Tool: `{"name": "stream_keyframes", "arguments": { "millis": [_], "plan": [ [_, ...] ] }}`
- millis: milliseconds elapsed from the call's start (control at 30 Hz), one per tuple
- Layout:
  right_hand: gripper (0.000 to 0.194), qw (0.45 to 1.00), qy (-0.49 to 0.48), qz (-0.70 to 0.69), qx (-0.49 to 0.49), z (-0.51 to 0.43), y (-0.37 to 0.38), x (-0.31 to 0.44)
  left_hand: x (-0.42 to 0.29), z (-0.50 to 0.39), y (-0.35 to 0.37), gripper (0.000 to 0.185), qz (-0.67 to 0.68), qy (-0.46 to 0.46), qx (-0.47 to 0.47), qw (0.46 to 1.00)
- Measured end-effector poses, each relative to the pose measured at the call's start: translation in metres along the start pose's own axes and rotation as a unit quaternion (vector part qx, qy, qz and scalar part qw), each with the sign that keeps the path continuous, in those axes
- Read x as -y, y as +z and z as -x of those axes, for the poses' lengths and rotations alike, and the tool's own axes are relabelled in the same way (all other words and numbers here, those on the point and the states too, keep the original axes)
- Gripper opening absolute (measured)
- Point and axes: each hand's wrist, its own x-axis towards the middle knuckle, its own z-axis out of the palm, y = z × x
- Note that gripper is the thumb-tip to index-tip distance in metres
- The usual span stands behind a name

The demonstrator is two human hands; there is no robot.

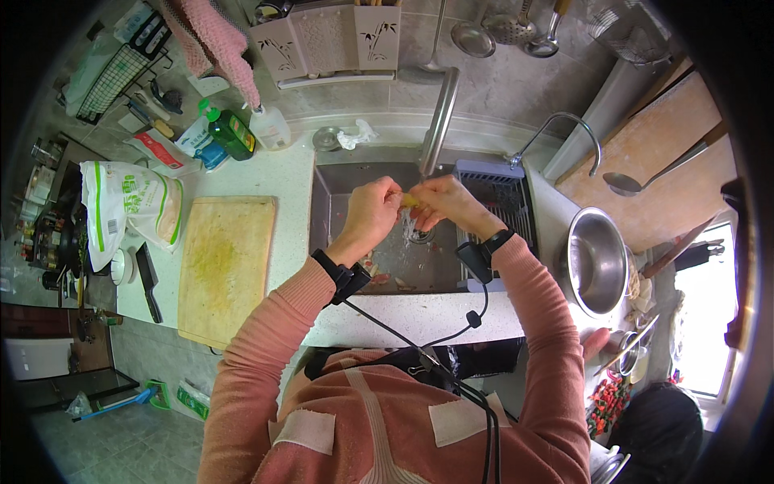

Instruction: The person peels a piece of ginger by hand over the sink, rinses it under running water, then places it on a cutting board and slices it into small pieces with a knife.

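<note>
Over the stainless-steel sink (338,172), my left hand (370,210) and my right hand (453,202) meet just below the spout of the metal faucet (440,121). Between their fingertips they pinch a small yellowish piece (410,200), partly covered by the fingers; its exact kind is unclear. Water falls past the fingers toward the drain (425,235). Several pale and reddish food scraps (381,278) lie wet on the basin floor, partly hidden behind my left wrist. Along the basin's right side sits a grey draining rack (490,169).
Left of the sink are a stained wooden cutting board (227,266), a black-handled cleaver (148,281), a white bowl (121,267) and a plastic bag (130,206). A green soap bottle (231,133) stands behind. A steel basin (597,260) sits at right, near a thin curved tap (568,116).
</note>
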Motion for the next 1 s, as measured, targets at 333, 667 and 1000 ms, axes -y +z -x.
{"name": "stream_keyframes", "arguments": {
  "millis": [333, 667, 1000],
  "plan": [
    [0.033, 0.998, -0.013, 0.058, -0.022, -0.002, -0.005, -0.003, 0.007, -0.002, 0.003, 0.011, -0.058, 0.044, -0.028, 0.997],
    [0.023, 0.998, -0.022, 0.048, -0.028, -0.002, -0.005, -0.004, 0.006, -0.002, 0.005, 0.011, -0.043, 0.041, -0.021, 0.998],
    [0.026, 0.993, -0.066, 0.089, -0.03, -0.01, -0.007, -0.014, -0.001, -0.003, 0.001, 0.014, 0.061, -0.071, 0.001, 0.996]
  ]
}}
